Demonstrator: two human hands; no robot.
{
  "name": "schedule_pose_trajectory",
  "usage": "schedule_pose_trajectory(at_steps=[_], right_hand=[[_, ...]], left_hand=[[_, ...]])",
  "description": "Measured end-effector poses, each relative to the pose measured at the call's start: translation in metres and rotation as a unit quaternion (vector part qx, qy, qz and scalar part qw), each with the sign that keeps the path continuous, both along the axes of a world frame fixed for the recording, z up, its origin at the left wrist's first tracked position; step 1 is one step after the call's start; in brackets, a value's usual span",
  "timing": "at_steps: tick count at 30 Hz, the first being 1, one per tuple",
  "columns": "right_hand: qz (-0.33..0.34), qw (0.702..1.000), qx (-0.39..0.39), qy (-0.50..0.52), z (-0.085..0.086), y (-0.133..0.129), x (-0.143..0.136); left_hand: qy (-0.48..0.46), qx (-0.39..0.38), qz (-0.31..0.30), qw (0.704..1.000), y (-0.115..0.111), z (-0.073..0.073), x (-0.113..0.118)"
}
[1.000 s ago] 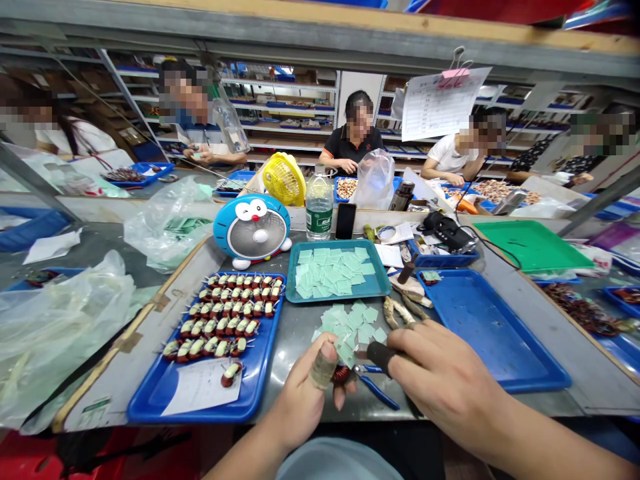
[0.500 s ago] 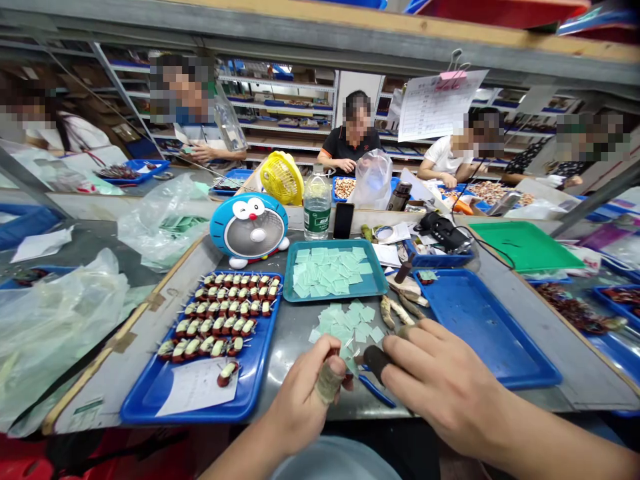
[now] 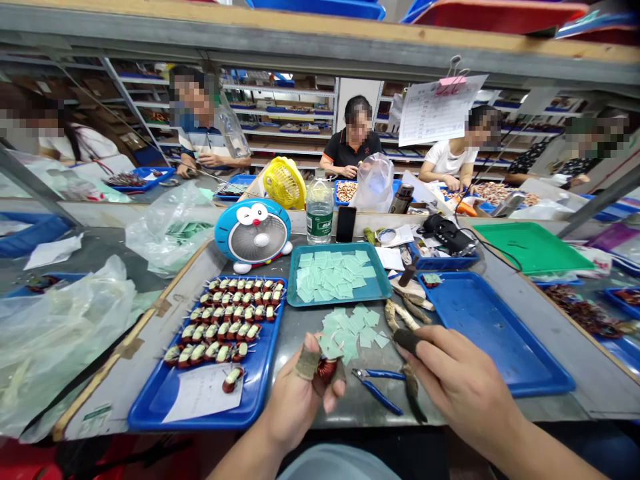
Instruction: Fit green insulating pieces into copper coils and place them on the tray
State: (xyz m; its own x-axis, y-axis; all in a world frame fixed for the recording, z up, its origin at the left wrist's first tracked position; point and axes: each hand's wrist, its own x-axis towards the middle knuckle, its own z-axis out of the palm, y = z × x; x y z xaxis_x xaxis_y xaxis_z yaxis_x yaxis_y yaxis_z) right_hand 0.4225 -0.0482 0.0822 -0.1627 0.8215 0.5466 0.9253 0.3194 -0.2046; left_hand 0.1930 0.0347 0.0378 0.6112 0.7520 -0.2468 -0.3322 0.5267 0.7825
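In my left hand (image 3: 290,403), a small ring coil (image 3: 327,369) wound with red-brown wire sits between the curled fingers and a thumb in a worn wrap. My right hand (image 3: 460,377) is closed, a dark cover over one fingertip, beside a tape-wrapped hand tool (image 3: 393,315); whether it grips anything is hidden. Blue-handled cutters (image 3: 383,395) lie between the hands with their jaws apart. Just beyond, pale green squares (image 3: 350,328) are heaped on the bench. At left, a blue tray (image 3: 193,417) bears rows of similar coils with pale tops.
A teal tray (image 3: 340,303) of green squares stands behind the heap. Another blue tray (image 3: 500,333) lies at right with one coil in its corner. A blue fan (image 3: 253,233), a water bottle (image 3: 319,213) and a phone (image 3: 345,225) line the back. Several people work across the bench.
My left hand has turned, bringing the coil into view. My right hand has moved right, away from it, uncovering the cutters. The camera view has shifted slightly.
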Motion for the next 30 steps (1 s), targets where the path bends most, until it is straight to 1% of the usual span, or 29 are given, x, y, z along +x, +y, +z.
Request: schedule_pose_trajectory(at_steps=[3,6,9,16,19,21,23,25,27,30], right_hand=[[-0.004,0.999,-0.019,0.043,-0.006,-0.002,-0.003],[0.006,0.997,-0.026,0.074,-0.006,-0.003,-0.006],[0.021,0.996,-0.024,0.088,-0.004,-0.003,-0.011],[0.034,0.996,-0.023,0.077,0.002,0.0,-0.022],[0.04,0.995,-0.03,0.09,0.0,-0.001,-0.024],[0.034,0.992,-0.046,0.109,-0.007,-0.002,-0.022],[0.006,0.988,-0.073,0.133,-0.021,0.0,-0.013],[-0.052,0.981,-0.107,0.152,-0.04,0.006,0.001],[-0.123,0.971,-0.13,0.16,-0.06,0.013,0.019],[-0.188,0.959,-0.13,0.167,-0.083,0.019,0.044]], left_hand=[[-0.019,-0.073,0.016,0.997,-0.001,0.002,0.001],[-0.032,-0.097,0.015,0.995,-0.001,0.003,0.001],[-0.036,-0.096,0.015,0.995,-0.001,0.004,0.001],[-0.019,-0.072,0.013,0.997,-0.003,0.006,0.003],[-0.009,-0.062,0.011,0.998,-0.003,0.004,0.002],[-0.002,-0.05,0.011,0.999,-0.003,0.004,0.002],[0.005,-0.033,0.016,0.999,-0.003,0.004,0.002],[0.012,-0.014,0.023,1.0,-0.003,0.003,0.003],[0.026,0.009,0.027,0.999,-0.003,0.001,0.003],[0.05,0.064,0.019,0.997,-0.003,-0.004,0.0]])
